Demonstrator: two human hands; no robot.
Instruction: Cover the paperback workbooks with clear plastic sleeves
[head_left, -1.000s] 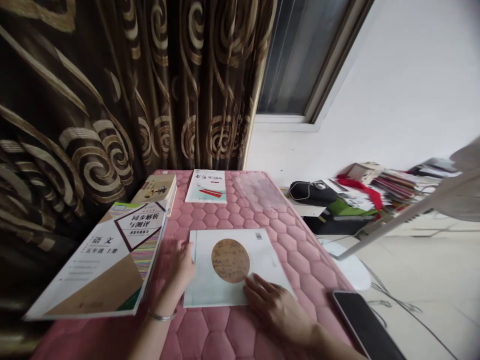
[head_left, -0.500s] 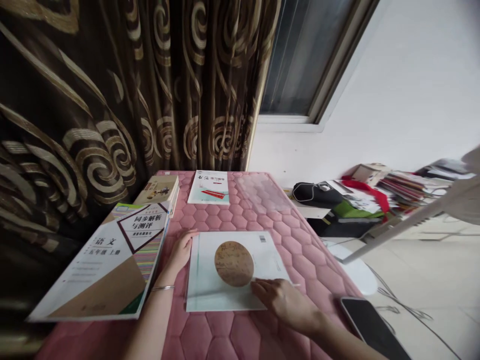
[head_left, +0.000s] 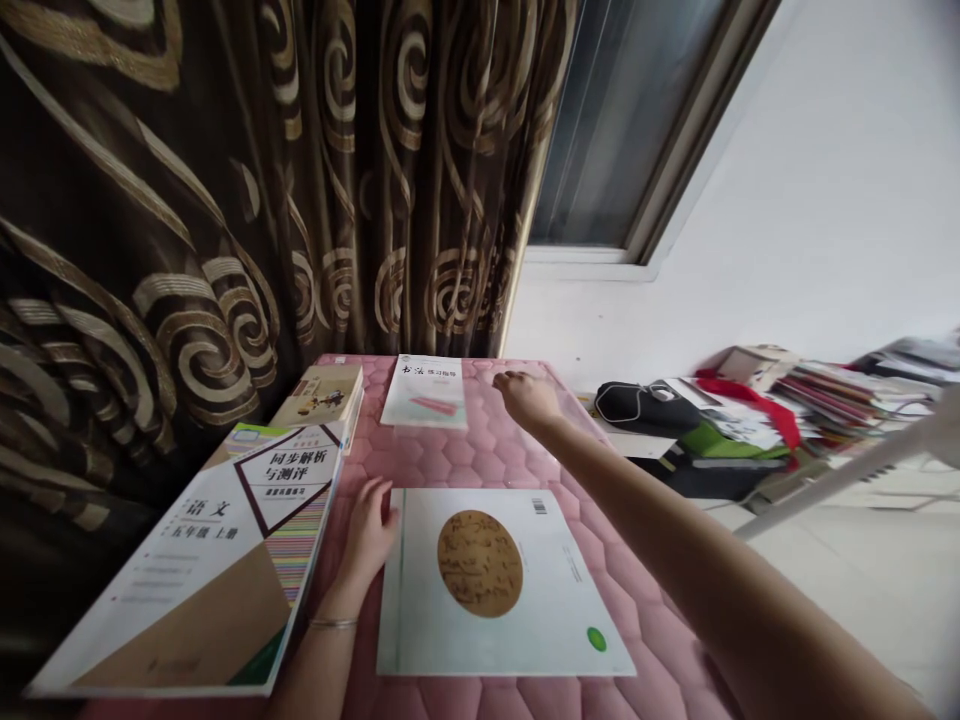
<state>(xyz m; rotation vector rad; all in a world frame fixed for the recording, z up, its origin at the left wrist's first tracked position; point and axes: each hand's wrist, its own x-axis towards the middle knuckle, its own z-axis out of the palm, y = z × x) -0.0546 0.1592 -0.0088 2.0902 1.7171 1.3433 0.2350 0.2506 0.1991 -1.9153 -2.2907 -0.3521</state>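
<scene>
A book with a pale cover (head_left: pixel 420 640) lies flat in front of me, showing a brown oval with writing, a barcode and a green spot. My left hand (head_left: pixel 371 530) rests at its upper left edge, fingers loosely bent, thumb apart, holding nothing. Farther away, my right hand (head_left: pixel 527 400) is closed in a pinch on a clear plastic sheet (head_left: pixel 487 465). The sheet is hard to see, and its haze partly covers a white calligraphy book (head_left: pixel 424 390) at the far end of the table.
On the left lies a large workbook (head_left: pixel 195 560), with a stack of smaller tan books (head_left: pixel 322 395) behind it. A pink quilted cover (head_left: pixel 442 700) spreads over the table. Patterned curtains (head_left: pixel 337 180) hang behind. At right are a black pouch (head_left: pixel 637 405) and piled papers (head_left: pixel 840 390).
My right hand has moved from the pale book to the far side, carrying the clear sheet off it. My left hand has loosened at the book's edge. The view has shifted slightly.
</scene>
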